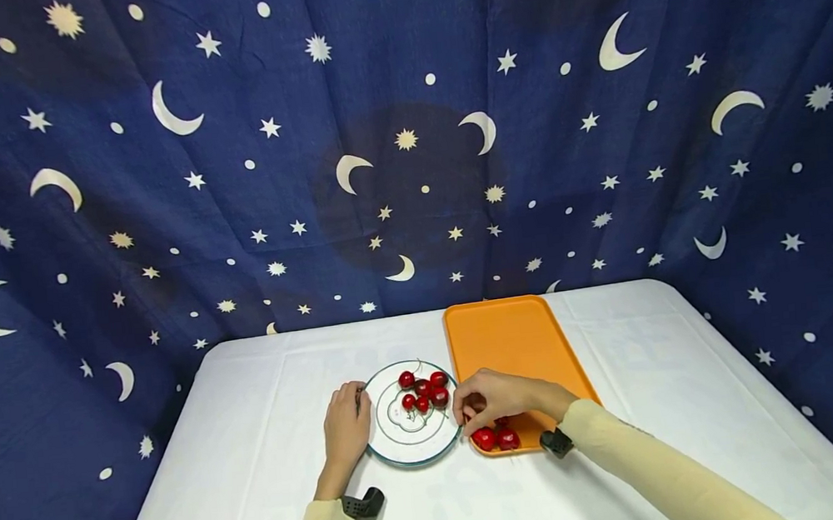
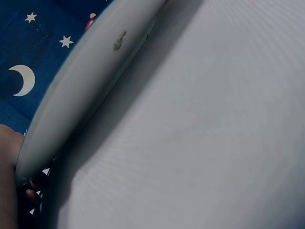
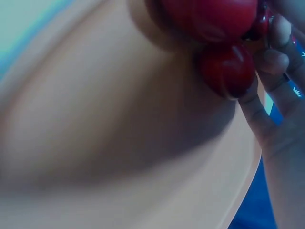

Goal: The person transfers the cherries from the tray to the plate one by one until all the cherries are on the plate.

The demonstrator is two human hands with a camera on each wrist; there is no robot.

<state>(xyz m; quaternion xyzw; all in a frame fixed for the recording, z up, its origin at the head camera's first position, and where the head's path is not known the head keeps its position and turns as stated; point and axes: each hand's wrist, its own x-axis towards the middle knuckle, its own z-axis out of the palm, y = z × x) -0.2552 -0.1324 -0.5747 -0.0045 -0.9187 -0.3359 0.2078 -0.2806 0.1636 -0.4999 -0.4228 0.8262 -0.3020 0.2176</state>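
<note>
A white plate (image 1: 397, 448) with a dark green rim stands on the table, bearing several red cherries (image 1: 440, 397) with thin stems. My left hand (image 1: 347, 426) holds the plate's left rim; in the left wrist view fingers show around the edge of the plate (image 2: 90, 86), partly in shadow. Over the near left corner of an orange tray (image 1: 514, 330), my right hand (image 1: 501, 394) pinches a cherry (image 3: 259, 24) by its stem, the fingertips close together. More cherries (image 1: 507, 438) lie beside those fingers on the tray, partly hidden by the hand.
A white cloth covers the table (image 1: 255, 460). The tray lies just right of the plate, reaching toward the back edge. Behind and at both sides hangs a dark blue curtain (image 1: 398, 69) with moons and stars. Each wrist wears a black camera band (image 1: 363, 504).
</note>
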